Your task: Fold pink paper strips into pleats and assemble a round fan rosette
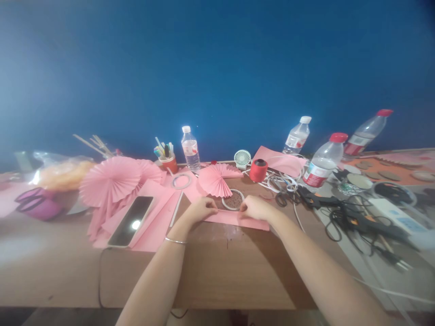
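A narrow strip of pink paper [234, 218] lies across the wooden table in front of me. My left hand [203, 209] pinches its left end, and my right hand [253, 209] pinches it right of the middle, with the right end sticking out under the palm. Just behind the strip is a pale ring [233, 200], between my two hands. A pleated pink paper fan [219, 180] rests beyond the ring, partly spread. There is a thin silver bangle on my left wrist.
To the left, a phone [132, 222] lies on pink sheets beside pleated rosettes [110, 182]. Behind stand a bottle [190, 149], a pen cup [167, 160] and a red spool [258, 170]. Cables [360, 217] and more bottles [324, 163] crowd the right.
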A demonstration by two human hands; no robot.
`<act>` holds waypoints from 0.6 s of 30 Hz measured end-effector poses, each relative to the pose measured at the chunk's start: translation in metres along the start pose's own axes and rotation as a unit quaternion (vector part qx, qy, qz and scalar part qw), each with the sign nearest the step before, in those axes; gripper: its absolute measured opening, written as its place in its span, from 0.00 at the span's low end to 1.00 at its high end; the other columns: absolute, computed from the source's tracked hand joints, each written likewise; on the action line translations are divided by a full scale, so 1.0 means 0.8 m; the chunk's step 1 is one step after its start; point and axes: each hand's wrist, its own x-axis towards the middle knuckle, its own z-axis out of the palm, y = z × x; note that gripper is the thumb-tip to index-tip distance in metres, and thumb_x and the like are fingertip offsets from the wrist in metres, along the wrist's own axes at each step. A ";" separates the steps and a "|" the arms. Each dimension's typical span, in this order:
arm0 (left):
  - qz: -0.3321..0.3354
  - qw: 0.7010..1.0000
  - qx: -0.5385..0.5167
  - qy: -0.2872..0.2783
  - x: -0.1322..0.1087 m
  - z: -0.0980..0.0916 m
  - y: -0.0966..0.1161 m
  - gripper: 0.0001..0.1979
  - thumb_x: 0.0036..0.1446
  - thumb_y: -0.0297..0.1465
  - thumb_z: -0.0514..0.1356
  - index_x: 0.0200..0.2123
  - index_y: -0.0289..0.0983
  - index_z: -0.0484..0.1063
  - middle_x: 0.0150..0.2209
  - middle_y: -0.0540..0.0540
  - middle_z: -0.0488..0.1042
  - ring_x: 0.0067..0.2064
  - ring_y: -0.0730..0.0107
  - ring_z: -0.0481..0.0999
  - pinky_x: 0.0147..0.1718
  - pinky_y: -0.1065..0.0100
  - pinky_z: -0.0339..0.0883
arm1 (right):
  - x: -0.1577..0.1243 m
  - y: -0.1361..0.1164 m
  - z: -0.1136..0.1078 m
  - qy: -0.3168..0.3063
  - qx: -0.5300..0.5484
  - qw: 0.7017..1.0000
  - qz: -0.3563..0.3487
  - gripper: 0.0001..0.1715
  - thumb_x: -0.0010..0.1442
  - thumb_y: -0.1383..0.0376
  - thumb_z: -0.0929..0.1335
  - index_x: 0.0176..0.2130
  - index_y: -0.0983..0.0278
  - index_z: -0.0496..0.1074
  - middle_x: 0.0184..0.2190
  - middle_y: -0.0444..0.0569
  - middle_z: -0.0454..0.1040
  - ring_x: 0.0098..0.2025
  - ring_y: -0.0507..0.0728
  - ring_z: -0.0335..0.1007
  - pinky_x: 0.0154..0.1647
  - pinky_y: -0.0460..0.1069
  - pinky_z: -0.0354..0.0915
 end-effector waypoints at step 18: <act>0.204 0.902 0.382 -0.006 -0.049 0.037 0.015 0.14 0.52 0.20 0.48 0.41 0.37 0.65 0.39 0.42 0.67 0.43 0.66 0.66 0.40 0.66 0.62 | -0.016 -0.017 0.016 0.077 -0.128 0.986 -0.075 0.13 0.45 0.64 0.68 0.35 0.60 0.71 0.34 0.48 0.71 0.33 0.54 0.66 0.30 0.45 0.55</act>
